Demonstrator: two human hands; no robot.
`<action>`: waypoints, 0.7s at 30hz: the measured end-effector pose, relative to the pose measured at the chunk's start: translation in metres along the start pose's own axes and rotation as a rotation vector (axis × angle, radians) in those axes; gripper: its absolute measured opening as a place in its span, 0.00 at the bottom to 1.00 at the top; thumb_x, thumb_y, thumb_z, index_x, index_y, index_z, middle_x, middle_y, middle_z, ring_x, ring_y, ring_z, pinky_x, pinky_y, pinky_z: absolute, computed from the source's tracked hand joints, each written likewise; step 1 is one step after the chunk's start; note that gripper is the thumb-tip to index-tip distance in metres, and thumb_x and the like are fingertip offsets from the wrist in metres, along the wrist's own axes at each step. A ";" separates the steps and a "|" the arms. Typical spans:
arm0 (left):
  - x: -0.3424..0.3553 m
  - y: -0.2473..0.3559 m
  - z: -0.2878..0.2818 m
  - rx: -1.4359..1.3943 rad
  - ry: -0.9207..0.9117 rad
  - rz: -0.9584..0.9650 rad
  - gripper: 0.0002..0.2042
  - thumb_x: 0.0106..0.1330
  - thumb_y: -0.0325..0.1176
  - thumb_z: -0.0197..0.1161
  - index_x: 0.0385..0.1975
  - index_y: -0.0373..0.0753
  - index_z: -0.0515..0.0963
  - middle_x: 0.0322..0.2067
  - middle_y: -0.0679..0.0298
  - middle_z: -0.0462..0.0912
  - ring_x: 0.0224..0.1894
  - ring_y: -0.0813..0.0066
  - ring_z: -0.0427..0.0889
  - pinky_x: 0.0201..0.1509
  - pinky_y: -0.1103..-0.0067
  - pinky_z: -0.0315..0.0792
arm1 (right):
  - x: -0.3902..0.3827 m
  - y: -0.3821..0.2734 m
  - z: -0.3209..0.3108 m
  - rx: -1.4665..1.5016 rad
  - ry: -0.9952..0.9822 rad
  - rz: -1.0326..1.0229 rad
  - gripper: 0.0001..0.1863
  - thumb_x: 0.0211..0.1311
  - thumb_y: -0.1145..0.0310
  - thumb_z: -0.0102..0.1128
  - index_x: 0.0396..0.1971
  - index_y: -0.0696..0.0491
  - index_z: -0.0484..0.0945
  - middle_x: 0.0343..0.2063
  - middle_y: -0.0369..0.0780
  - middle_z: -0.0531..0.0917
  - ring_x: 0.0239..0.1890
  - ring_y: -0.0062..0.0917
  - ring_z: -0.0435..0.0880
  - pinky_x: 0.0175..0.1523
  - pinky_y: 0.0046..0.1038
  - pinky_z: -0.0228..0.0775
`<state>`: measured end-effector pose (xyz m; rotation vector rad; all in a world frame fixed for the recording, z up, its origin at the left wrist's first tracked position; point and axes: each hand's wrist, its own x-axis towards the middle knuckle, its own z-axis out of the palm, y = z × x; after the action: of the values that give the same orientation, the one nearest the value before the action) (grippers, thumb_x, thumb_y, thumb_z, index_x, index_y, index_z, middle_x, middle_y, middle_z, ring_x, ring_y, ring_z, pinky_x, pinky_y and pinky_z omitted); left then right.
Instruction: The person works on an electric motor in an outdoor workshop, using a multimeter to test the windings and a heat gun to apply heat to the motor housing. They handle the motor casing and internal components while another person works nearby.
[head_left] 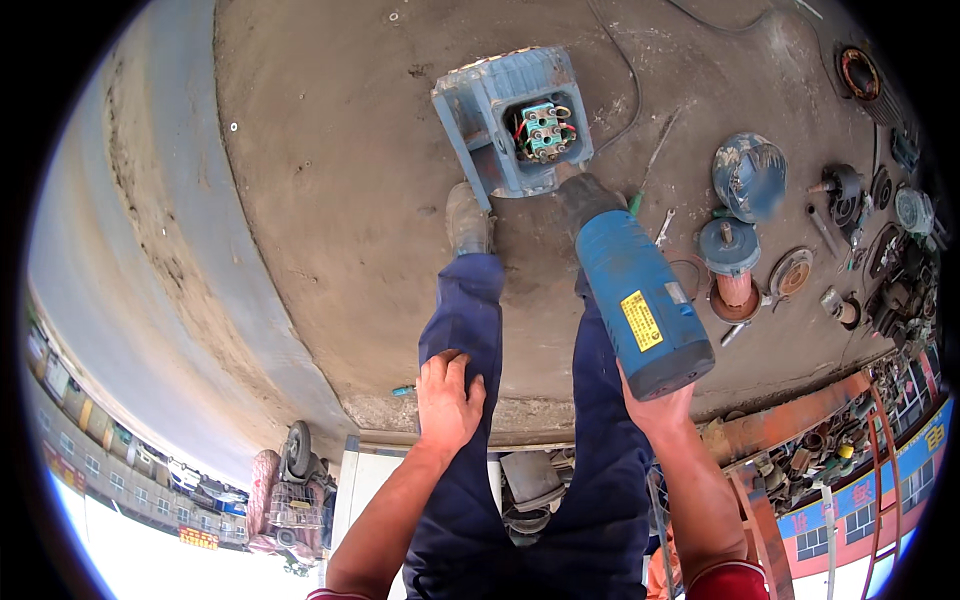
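Note:
My right hand (655, 408) is under the rear of a large blue power tool (635, 290), which looks like an impact wrench. It has a dark nose, a yellow label and a dark rear cap. The body hides most of my fingers and the handle. The nose points toward a blue-grey electric motor housing (480, 115) on the ground; whether they touch is hard to tell. Its open terminal box shows a green terminal block (545, 130) with red and other wires. My left hand (449, 398) lies on my left leg, fingers slightly bent, holding nothing. My left shoe is beside the housing.
Right of the tool lie a screwdriver (637, 203), a wrench (666, 226), a blue ring-shaped casing (748, 178) and a motor part (729, 247) with a copper-coloured body. Farther right are round covers and piled scrap. A cable (637, 85) crosses the ground behind the housing.

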<state>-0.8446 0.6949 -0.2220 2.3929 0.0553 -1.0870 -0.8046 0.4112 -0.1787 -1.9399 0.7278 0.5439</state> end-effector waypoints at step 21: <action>0.032 0.017 0.008 0.037 0.185 0.497 0.13 0.57 0.23 0.68 0.43 0.33 0.79 0.50 0.49 0.78 0.52 0.50 0.76 0.55 0.62 0.72 | 0.020 0.071 0.007 0.154 0.107 -0.296 0.18 0.56 0.73 0.70 0.47 0.58 0.78 0.43 0.42 0.85 0.43 0.33 0.85 0.47 0.34 0.76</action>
<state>-0.8244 0.6715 -0.2415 2.3485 -0.4736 -0.6384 -0.8397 0.3864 -0.2390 -1.8976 0.5190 0.1981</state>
